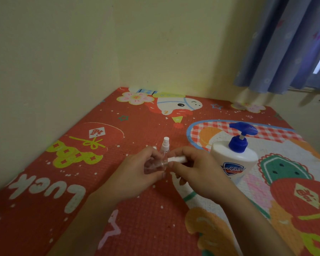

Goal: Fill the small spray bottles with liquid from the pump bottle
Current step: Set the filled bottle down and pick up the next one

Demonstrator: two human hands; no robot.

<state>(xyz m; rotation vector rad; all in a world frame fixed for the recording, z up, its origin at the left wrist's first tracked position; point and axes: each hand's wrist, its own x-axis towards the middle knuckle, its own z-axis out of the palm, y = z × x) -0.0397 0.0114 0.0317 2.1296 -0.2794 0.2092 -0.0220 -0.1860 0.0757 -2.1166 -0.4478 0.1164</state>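
The landmark is the large white plastic pump bottle (233,161) with a blue pump head and a blue-and-red "Safeguard" label. It stands upright on the red cartoon-printed foam mat (137,209), its spout pointing to the left of frame.

Just to the left of the pump bottle, the two hands meet above the mat. The left hand (137,174) has its fingers curled round the body of a small clear plastic spray bottle (155,164), which lies roughly sideways with its neck pointing toward the pump bottle. The right hand (194,170), nearest the pump bottle, pinches the white spray cap (175,159) at that neck between thumb and fingers. Whether the cap is seated on the neck or loosened cannot be told. No liquid level in the held bottle can be made out.

A second small clear spray bottle with a white nozzle (165,145) stands upright on the mat to the left of the pump bottle and slightly farther from the person, directly behind the hands. A small white top (155,148) shows just left of that bottle, above the left hand's fingers; what it belongs to cannot be told.

Behind the pump bottle, the mat ends at a pale yellow wall (118,43). Above and to the right of the pump bottle hangs a blue patterned curtain (284,43).
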